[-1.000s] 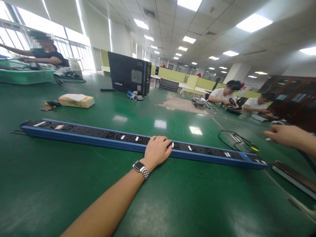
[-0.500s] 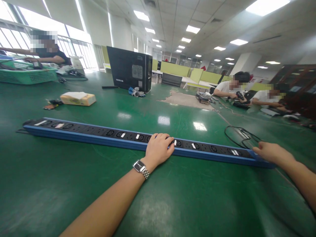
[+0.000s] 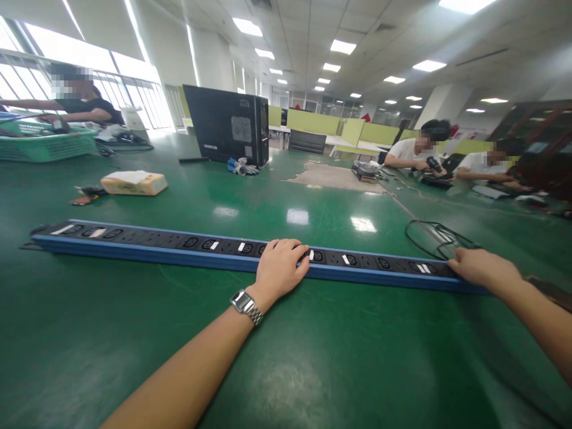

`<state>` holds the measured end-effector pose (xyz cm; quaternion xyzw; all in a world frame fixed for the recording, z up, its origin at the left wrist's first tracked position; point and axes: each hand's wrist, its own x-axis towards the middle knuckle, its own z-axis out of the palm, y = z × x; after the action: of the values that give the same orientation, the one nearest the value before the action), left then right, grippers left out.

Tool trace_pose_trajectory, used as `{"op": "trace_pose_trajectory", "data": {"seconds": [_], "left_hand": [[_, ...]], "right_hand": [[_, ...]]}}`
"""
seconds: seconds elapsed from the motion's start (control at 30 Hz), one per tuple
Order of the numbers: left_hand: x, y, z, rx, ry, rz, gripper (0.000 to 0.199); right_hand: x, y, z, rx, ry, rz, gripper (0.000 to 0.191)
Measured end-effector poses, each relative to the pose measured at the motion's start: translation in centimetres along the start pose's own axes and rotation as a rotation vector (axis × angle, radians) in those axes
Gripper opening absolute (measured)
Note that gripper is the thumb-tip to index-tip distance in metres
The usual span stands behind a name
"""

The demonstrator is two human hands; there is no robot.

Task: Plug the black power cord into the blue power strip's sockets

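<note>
A long power strip (image 3: 147,249) with a blue casing and a black face of sockets lies across the green table in front of me. Small white labels are stuck along its face. My left hand (image 3: 281,268), with a metal watch (image 3: 245,302) on the wrist, is curled over the strip's middle, thumb near the front edge. At the strip's right end, my right hand (image 3: 485,268) grips it with fingers closed, hiding that end. Just behind the right hand lies a loop of black cable (image 3: 431,238).
Further back stand a black computer tower (image 3: 223,128), blue-grey gloves (image 3: 241,167) and a yellow tissue pack (image 3: 134,183). A green basket (image 3: 49,149) is at the far left, with a person behind it. Two people sit at the far right. A bare patch (image 3: 330,177) marks the table.
The view has shifted slightly, so most things sit a little further left. My right hand has slid a little inward over the strip's end. My left hand keeps its place on the strip.
</note>
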<state>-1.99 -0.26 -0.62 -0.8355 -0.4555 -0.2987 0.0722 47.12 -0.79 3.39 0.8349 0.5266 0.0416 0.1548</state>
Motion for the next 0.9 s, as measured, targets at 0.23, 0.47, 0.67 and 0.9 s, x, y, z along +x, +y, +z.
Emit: {"op": "trace_pose_trajectory", "data": {"seconds": [0.23,0.47,0.67,0.9], "left_hand": [[0.0,-0.1,0.0,-0.015,0.002,0.002,0.028],[-0.1,-0.1,0.1,-0.016,0.009,-0.004,0.027],[0.0,0.0,0.0,-0.006,0.006,-0.003,0.028],[0.0,0.1,-0.1,-0.017,0.026,-0.01,0.026]], "right_hand": [[0.3,0.1,0.6,0.019,0.021,0.0,0.036],[-0.3,-0.3,0.8,0.067,0.064,0.06,0.032],[-1.1,-0.7,0.5,0.064,0.074,0.077,0.036],[-1.3,-0.7,-0.4,0.057,0.014,0.027,0.038]]}}
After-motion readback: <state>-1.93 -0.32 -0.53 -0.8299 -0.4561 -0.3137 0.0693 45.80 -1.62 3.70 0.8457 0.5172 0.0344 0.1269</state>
